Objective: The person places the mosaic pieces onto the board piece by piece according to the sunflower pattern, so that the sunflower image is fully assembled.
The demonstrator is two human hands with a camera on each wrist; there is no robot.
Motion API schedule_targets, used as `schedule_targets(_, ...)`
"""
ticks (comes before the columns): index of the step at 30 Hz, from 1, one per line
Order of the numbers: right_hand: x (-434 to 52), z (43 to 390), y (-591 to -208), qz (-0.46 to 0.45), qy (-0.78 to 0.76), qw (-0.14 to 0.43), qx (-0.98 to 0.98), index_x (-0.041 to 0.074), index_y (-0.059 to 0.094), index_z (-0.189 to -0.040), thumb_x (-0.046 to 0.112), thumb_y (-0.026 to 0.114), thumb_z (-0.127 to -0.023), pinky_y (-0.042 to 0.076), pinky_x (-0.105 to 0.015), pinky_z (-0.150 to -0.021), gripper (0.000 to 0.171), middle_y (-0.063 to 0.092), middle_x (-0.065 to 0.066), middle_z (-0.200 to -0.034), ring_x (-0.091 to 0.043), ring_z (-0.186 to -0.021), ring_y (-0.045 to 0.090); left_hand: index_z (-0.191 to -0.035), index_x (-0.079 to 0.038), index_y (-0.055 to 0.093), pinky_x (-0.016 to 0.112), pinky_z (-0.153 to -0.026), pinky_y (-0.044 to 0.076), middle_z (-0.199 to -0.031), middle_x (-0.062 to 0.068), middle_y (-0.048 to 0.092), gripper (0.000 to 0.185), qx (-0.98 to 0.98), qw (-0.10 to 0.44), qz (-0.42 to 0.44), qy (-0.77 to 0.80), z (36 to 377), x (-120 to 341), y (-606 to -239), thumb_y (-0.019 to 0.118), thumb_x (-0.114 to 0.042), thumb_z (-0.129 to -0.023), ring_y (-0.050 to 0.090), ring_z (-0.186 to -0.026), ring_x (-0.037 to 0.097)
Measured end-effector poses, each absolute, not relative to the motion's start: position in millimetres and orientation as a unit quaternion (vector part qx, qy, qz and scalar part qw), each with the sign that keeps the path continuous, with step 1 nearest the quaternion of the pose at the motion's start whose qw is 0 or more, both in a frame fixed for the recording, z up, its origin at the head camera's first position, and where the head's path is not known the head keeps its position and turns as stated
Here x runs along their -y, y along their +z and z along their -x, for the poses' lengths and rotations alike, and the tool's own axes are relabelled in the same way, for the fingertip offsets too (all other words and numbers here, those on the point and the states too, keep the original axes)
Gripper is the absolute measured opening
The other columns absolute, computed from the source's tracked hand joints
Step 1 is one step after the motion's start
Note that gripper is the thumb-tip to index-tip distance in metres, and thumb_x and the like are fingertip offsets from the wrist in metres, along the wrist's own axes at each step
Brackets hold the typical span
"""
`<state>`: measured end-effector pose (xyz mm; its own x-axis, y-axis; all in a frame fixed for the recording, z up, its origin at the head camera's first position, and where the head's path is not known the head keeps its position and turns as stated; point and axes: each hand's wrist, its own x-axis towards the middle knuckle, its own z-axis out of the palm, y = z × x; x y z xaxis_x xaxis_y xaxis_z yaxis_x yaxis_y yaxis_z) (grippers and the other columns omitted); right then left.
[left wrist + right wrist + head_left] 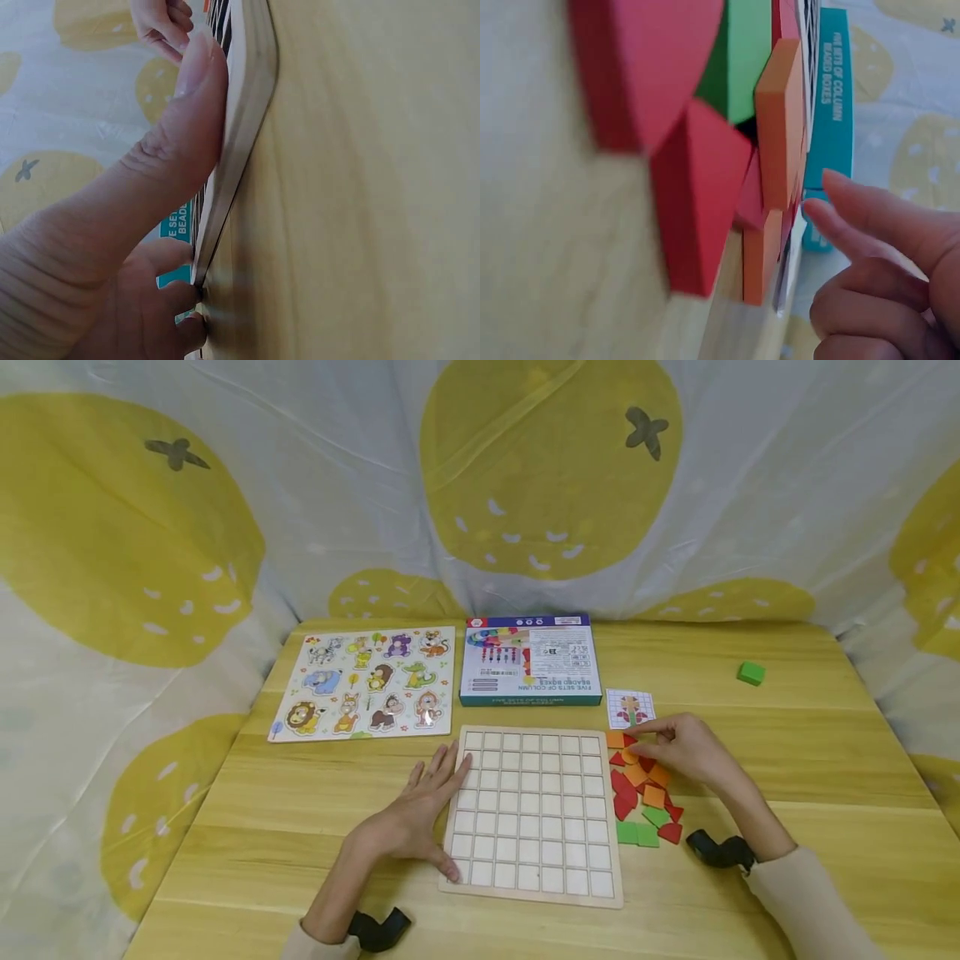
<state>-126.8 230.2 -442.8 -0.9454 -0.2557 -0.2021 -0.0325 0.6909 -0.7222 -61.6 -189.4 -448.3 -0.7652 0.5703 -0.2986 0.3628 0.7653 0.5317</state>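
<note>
A wooden grid board (540, 898) with blank square cells lies flat on the table. My left hand (408, 814) is spread along its left side, with the thumb (191, 112) against the near left corner and fingertips at the edge farther up. My right hand (693, 747) is over a pile of flat red, orange and green shape pieces beside the board. Its index finger and thumb reach toward an orange square (615, 740) and a small red piece, with a gap between the tips. The other fingers are curled in. A small pattern card (630, 708) lies just beyond the index fingertip.
An animal puzzle board (360, 685) lies at the back left. Behind the grid board is a flat teal box (531, 700). A green block (751, 673) sits alone at the back right. A fruit-patterned curtain (360, 485) hangs behind the table.
</note>
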Motion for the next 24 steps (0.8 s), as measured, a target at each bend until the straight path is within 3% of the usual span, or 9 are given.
schedule_targets(8,-230.3,126.4,-445.1,0.062,-0.384,0.149,-0.909,0.001,0.079,-0.113,0.013,0.076,-0.093,0.027,-0.022,-0.048,0.024,0.036,0.003,-0.057,-0.014,-0.053,0.037,-0.167,-0.01,0.003,0.062,-0.13,-0.002,-0.173,0.015,-0.02,0.154,-0.91,0.23,-0.257,0.23,61.6,190.5,-450.0,0.099,-0.047,-0.053,-0.014,-0.161,0.037)
schedule_targets(14,-229.5,129.0,-449.6,0.072,-0.382,0.141,-0.91,0.002,0.079,-0.114,0.013,0.075,-0.093,0.027,-0.023,-0.049,0.023,0.037,0.002,-0.059,-0.014,-0.055,0.037,-0.167,-0.009,0.003,0.063,-0.13,-0.002,-0.173,0.016,-0.019,0.154,-0.91,0.227,-0.257,0.231,61.3,191.2,-448.4,0.1,-0.046,-0.053,-0.014,-0.161,0.038)
schedule_targets(24,-236.6,127.4,-445.8,0.058,-0.391,0.18,-0.901,0.005,0.08,-0.111,0.017,0.078,-0.092,0.028,-0.025,-0.051,0.022,0.039,0.003,-0.061,-0.014,-0.058,0.037,-0.167,-0.008,0.003,0.064,-0.13,-0.002,-0.173,0.017,-0.019,0.153,-0.913,0.224,-0.26,0.218,60.6,188.4,-448.2,0.099,-0.048,-0.054,-0.013,-0.161,0.039)
